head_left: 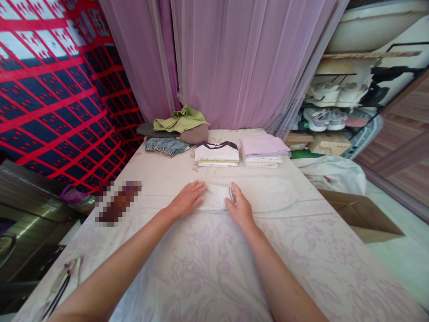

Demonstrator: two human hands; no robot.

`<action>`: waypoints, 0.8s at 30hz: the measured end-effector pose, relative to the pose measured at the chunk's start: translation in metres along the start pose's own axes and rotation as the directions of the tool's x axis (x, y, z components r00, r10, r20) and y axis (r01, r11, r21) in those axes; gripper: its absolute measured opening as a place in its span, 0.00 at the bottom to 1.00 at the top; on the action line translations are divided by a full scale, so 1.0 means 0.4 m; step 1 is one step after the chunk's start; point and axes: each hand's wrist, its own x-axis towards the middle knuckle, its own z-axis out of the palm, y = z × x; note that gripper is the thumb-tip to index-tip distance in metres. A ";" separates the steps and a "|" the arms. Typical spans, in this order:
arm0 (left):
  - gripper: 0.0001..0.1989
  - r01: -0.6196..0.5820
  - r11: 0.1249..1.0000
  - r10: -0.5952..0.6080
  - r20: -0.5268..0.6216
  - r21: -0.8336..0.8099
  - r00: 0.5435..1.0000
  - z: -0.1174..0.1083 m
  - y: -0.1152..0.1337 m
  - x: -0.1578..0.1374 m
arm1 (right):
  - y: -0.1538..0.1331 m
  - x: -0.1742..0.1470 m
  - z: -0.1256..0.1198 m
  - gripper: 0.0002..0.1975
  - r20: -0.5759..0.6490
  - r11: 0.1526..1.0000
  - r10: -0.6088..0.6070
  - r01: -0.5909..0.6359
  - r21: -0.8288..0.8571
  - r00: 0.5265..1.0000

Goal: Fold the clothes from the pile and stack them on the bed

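A white ribbed cloth garment point(271, 195) lies lengthwise across the table, its left part folded over onto itself. My left hand point(188, 199) rests flat on the left end of the fold, fingers stretched out. At the folded-over edge, my right hand point(241, 209) has the layered cloth between thumb and fingers. Just behind the garment sits a folded stack with a white shirt with dark trim point(217, 154) on top. Right of that stack is another, topped by a folded lilac cloth point(263, 145). The garment's exact kind cannot be made out.
Green cloth point(182, 120), denim with a gathered waist point(166, 146) and darker clothes are heaped at the back left. Glasses point(63, 277) lie at the near left edge. A pixelated item point(119, 202) is left. Shoe shelves point(335, 96) and a cardboard box point(362, 217) stand right.
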 end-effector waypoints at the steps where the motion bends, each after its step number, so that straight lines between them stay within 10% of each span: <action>1: 0.27 -0.005 1.000 0.006 0.027 -0.028 1.000 0.018 0.008 -0.011 | -0.002 0.000 -0.002 0.31 0.005 1.000 0.006 -0.006 -0.008 1.000; 20: 0.30 0.050 0.999 -0.050 0.007 -0.019 0.999 0.031 0.105 0.044 | -0.033 -0.011 -0.041 0.33 0.090 0.959 0.030 -0.003 -0.283 0.996; 24: 0.35 0.051 0.999 -0.050 0.058 -0.019 0.997 0.053 0.113 0.053 | -0.031 -0.006 -0.063 0.28 0.015 0.941 -0.133 0.131 -0.312 0.991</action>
